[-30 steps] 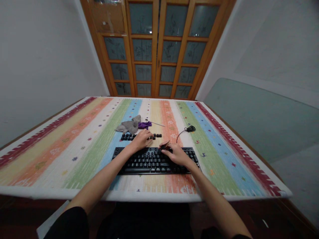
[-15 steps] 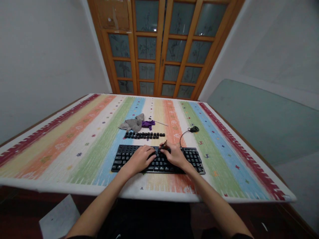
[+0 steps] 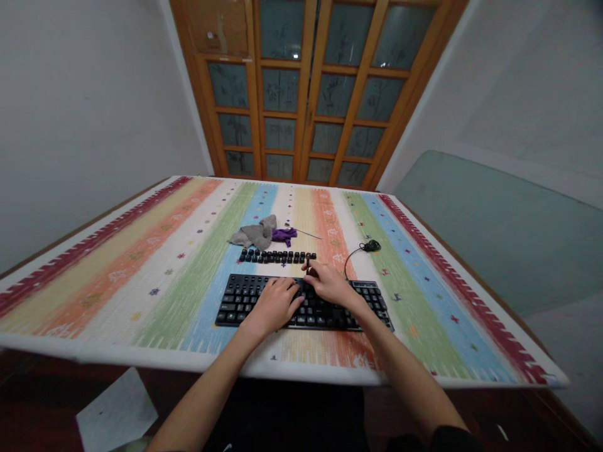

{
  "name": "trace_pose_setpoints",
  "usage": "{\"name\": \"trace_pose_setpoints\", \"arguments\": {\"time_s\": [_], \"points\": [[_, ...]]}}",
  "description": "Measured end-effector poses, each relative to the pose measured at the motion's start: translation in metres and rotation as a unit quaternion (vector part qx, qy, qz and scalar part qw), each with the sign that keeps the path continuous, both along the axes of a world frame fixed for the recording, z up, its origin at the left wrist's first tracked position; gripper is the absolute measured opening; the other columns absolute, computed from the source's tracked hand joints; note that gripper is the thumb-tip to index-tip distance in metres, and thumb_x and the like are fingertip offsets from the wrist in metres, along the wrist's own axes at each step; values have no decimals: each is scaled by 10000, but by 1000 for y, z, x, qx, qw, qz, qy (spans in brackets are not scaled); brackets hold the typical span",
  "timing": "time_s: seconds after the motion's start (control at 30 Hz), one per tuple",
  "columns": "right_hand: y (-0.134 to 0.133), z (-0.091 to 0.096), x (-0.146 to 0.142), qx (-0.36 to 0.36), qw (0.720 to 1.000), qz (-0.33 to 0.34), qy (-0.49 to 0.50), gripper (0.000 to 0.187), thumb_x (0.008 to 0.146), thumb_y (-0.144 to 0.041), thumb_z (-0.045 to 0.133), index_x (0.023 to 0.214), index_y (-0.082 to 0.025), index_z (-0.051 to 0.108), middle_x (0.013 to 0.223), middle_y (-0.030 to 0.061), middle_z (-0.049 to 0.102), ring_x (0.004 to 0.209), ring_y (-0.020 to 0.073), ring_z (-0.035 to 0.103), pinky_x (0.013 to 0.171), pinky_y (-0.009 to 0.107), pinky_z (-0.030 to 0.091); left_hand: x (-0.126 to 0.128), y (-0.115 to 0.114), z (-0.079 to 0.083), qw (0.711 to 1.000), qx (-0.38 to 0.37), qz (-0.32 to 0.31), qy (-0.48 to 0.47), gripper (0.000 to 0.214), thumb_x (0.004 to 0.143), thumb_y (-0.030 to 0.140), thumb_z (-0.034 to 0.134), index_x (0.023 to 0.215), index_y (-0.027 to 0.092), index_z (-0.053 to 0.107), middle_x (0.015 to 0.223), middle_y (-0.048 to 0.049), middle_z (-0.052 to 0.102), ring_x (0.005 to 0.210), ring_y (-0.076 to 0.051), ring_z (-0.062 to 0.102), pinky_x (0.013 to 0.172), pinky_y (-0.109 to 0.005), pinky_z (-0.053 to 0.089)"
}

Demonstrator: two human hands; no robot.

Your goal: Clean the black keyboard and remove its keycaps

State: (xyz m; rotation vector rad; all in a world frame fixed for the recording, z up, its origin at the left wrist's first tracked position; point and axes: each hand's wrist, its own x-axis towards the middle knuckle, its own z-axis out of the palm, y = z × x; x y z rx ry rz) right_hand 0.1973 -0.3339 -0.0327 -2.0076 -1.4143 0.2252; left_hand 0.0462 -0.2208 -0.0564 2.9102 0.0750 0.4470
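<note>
A black keyboard (image 3: pixel 245 300) lies on the striped table cover near the front edge. My left hand (image 3: pixel 274 302) rests on its middle keys, fingers curled down onto them. My right hand (image 3: pixel 328 282) is closed round a small dark tool (image 3: pixel 308 266) whose tip stands over the keyboard's top row. Just beyond the keyboard a row of loose black keycaps (image 3: pixel 276 256) lies on the cover.
A grey cloth (image 3: pixel 254 233) and a purple cloth (image 3: pixel 284 235) lie behind the keycaps, with a thin rod (image 3: pixel 308 233) beside them. The keyboard's coiled black cable (image 3: pixel 370 245) lies at the right. A sheet of paper (image 3: pixel 115 413) is on the floor at the lower left.
My left hand has come back from the keycap row onto the keyboard. My right hand has shifted slightly left with the tool. The camera has tilted a little.
</note>
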Motion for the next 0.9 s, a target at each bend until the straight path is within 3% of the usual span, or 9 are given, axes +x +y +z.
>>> {"name": "trace_pose_setpoints", "arguments": {"time_s": [0.27, 0.4, 0.57, 0.73, 0.9], "points": [[5, -11, 16, 11, 994, 14, 110, 192, 859, -84, 510, 1009, -177, 587, 705, 16, 716, 648, 163, 682, 646, 270, 513, 0, -2, 3, 1000, 3, 8, 16, 250, 965, 343, 465, 1048, 184, 639, 1064, -91, 640, 1013, -249, 572, 890, -400, 405], [2, -4, 19, 22, 994, 1, 110, 221, 863, -96, 512, 1044, -180, 606, 758, 25, 728, 674, 169, 689, 655, 277, 515, 1, 6, 5, 999, -25, -5, 26, 236, 958, 347, 487, 1059, 193, 635, 1074, -82, 651, 1034, -248, 577, 914, -401, 406], [-8, 12, 16, 49, 992, 20, 114, 235, 877, -143, 542, 1093, -187, 621, 826, 38, 735, 774, 190, 699, 734, 303, 515, 9, 16, 16, 992, -124, -16, -11, 279, 922, 347, 559, 1147, 185, 583, 1113, -95, 660, 1054, -252, 586, 925, -399, 439], [-16, 19, 13, 100, 987, 45, 121, 277, 887, -166, 536, 1150, -185, 620, 903, 61, 735, 803, 201, 703, 788, 333, 524, 20, 21, 28, 960, -272, -45, -46, 363, 854, 336, 657, 1175, 204, 551, 1046, -56, 699, 978, -208, 653, 854, -325, 501], [-22, 23, 14, 130, 985, 56, 98, 297, 879, -160, 532, 1161, -172, 623, 908, 68, 729, 813, 199, 694, 779, 330, 524, 28, 22, 30, 950, -302, -56, -65, 327, 808, 320, 705, 1097, 202, 607, 992, -40, 713, 914, -191, 667, 816, -316, 516]]}}
